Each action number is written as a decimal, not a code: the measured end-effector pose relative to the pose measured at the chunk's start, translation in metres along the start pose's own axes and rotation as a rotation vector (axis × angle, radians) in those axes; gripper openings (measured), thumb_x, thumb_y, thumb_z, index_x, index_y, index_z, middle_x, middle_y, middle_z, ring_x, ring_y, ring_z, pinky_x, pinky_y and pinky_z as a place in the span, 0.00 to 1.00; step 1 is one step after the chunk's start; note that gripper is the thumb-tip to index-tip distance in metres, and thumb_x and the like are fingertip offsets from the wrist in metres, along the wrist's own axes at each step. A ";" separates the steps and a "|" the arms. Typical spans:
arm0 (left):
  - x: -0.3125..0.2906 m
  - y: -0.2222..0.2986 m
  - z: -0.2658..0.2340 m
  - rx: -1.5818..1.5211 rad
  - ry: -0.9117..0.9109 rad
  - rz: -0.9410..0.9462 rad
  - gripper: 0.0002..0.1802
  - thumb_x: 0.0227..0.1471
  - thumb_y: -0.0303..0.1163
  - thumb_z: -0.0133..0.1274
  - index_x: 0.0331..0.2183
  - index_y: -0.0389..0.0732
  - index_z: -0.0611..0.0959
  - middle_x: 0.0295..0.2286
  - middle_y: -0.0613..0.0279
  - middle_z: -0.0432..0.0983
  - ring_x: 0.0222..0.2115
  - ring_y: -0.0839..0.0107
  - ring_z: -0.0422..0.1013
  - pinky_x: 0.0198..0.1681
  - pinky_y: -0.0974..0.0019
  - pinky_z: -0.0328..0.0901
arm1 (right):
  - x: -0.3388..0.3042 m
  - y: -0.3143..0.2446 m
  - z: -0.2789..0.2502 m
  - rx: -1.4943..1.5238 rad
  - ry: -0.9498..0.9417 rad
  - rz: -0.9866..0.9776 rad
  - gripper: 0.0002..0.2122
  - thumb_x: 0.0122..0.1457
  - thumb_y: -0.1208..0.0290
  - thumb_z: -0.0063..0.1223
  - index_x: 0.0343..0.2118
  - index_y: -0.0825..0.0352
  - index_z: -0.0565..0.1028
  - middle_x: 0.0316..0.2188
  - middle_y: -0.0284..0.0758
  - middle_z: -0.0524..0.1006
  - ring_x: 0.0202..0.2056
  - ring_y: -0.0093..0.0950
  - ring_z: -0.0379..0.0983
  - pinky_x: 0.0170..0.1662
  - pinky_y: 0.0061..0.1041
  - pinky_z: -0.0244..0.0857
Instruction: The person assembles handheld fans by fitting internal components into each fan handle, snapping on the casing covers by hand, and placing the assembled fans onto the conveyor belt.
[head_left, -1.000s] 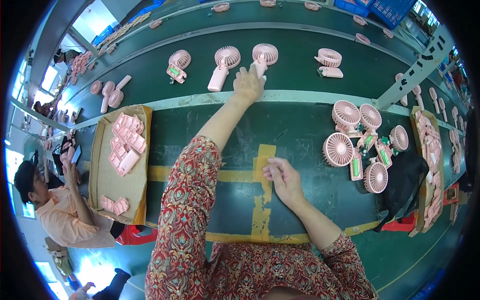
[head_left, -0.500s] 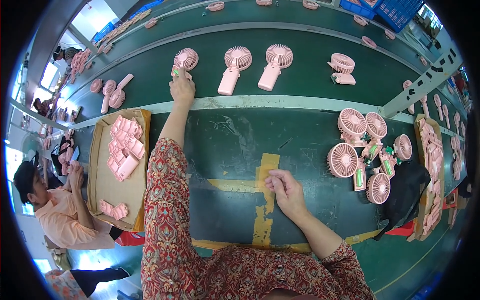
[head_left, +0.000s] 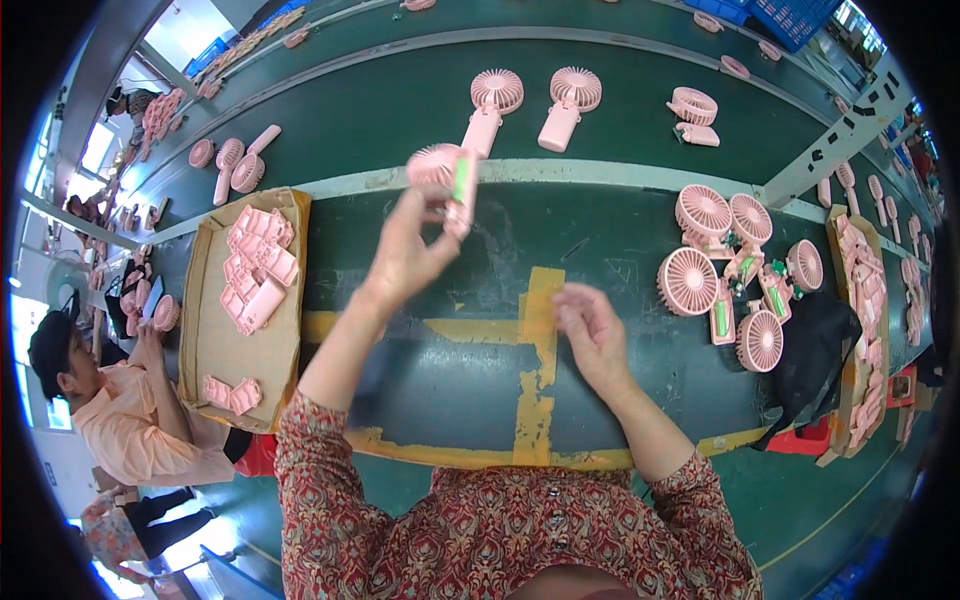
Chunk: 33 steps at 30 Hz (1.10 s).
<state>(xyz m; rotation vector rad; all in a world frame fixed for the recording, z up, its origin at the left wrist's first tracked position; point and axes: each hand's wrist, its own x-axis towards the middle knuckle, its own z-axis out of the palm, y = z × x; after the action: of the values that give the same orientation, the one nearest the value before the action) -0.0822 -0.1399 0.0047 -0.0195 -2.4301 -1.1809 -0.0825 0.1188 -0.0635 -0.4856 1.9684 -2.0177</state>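
Left hand point(head_left: 408, 250) grips fan point(head_left: 440, 170), handle point(head_left: 461, 195) running near-to-far; right hand point(head_left: 592, 332), empty, loosely curled, sits rightward, nearer the body.

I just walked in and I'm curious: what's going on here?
The person's left hand holds a pink fan, its handle open with a green part showing. The right hand is empty, near the yellow tape. More open fans cluster at the right; a cardboard tray of pink casings sits at the left.
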 end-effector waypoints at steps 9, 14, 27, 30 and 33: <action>-0.122 0.069 0.063 0.036 -0.372 0.188 0.24 0.38 0.21 0.56 0.42 0.38 0.70 0.42 0.50 0.68 0.40 0.52 0.68 0.42 0.58 0.65 | -0.030 -0.057 -0.012 -0.707 -0.220 -0.473 0.17 0.49 0.78 0.52 0.44 0.70 0.69 0.46 0.43 0.69 0.50 0.41 0.64 0.53 0.34 0.58; -0.126 0.092 0.047 0.080 -0.441 0.129 0.23 0.38 0.22 0.56 0.42 0.36 0.73 0.42 0.49 0.69 0.42 0.51 0.68 0.44 0.59 0.65 | -0.058 -0.050 -0.024 -0.849 -0.419 -0.360 0.13 0.48 0.75 0.53 0.38 0.70 0.70 0.36 0.40 0.71 0.43 0.39 0.67 0.47 0.34 0.62; -0.034 0.055 0.081 0.328 -0.581 0.181 0.42 0.31 0.35 0.64 0.52 0.42 0.67 0.54 0.48 0.56 0.54 0.51 0.54 0.57 0.57 0.53 | -0.058 -0.057 -0.017 -1.049 -0.545 0.009 0.19 0.44 0.63 0.61 0.32 0.74 0.68 0.33 0.49 0.71 0.39 0.44 0.69 0.41 0.39 0.63; -0.039 0.066 0.062 0.469 -0.611 0.125 0.44 0.30 0.33 0.65 0.52 0.42 0.66 0.53 0.50 0.56 0.54 0.52 0.55 0.56 0.57 0.55 | -0.061 -0.049 -0.029 -1.033 -0.502 0.073 0.19 0.46 0.62 0.60 0.31 0.73 0.68 0.29 0.48 0.74 0.33 0.46 0.72 0.37 0.40 0.63; -0.050 0.055 0.067 0.552 -0.541 0.207 0.46 0.27 0.29 0.65 0.52 0.39 0.65 0.52 0.49 0.58 0.53 0.52 0.57 0.54 0.57 0.57 | -0.061 -0.048 -0.040 -0.969 -0.462 0.097 0.16 0.47 0.65 0.58 0.31 0.74 0.68 0.24 0.49 0.75 0.30 0.45 0.73 0.34 0.40 0.64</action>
<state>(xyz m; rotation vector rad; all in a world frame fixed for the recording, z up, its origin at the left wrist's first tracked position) -0.0512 -0.0463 -0.0102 -0.4625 -3.0500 -0.4144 -0.0424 0.1825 -0.0190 -0.9136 2.4388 -0.6664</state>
